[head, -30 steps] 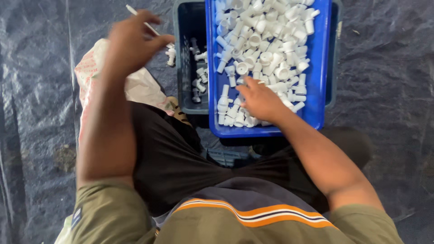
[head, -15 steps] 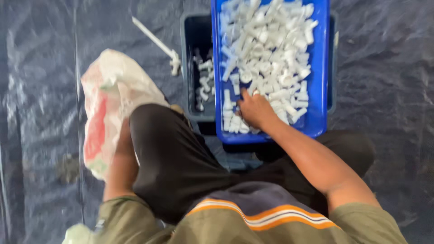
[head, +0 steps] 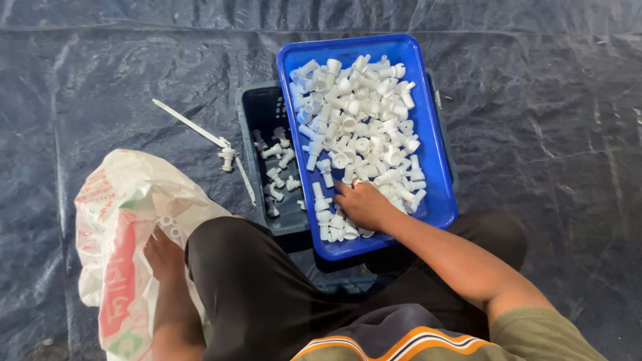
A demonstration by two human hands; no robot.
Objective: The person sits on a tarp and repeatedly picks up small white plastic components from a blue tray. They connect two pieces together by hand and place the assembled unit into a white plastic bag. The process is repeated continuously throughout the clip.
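Observation:
My right hand [head: 363, 205] rests palm down at the near end of a blue tray [head: 438, 194] heaped with several small white plastic fittings [head: 358, 117]. Its fingers curl into the pile around some of them. My left hand [head: 162, 253] is down at the mouth of a white sack with red print [head: 120, 220], beside my left thigh. A few white pieces [head: 170, 229] lie at its fingertips. Whether it grips them is unclear.
The blue tray sits on a dark crate [head: 254, 120] holding several loose white fittings [head: 277, 160]. A thin white rod with a fitting on it [head: 200, 132] lies on the dark plastic sheet [head: 548, 120] left of the crate. My dark-clothed legs fill the foreground.
My left hand has come down from in front of the crate to the sack's mouth. My right hand stays on the near pile in the tray. The view has shifted.

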